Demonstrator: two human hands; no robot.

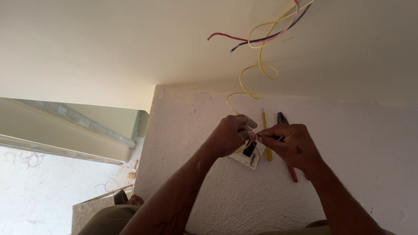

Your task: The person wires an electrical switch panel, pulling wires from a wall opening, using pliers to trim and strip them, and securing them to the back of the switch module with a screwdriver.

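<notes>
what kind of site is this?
Likely an unfinished building interior mid electrical fit-out. Loose yellow, red and black wires hang down a bare white textured wall, wire offcuts litter the floor below, and both hands, left hand and right hand, work at a small white switch module.

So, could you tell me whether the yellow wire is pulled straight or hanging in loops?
Hanging in loops. The yellow wire curls several times down the wall to the left hand and right hand.

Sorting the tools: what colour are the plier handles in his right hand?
Red, seen in the head view: pliers in the right hand.
</notes>
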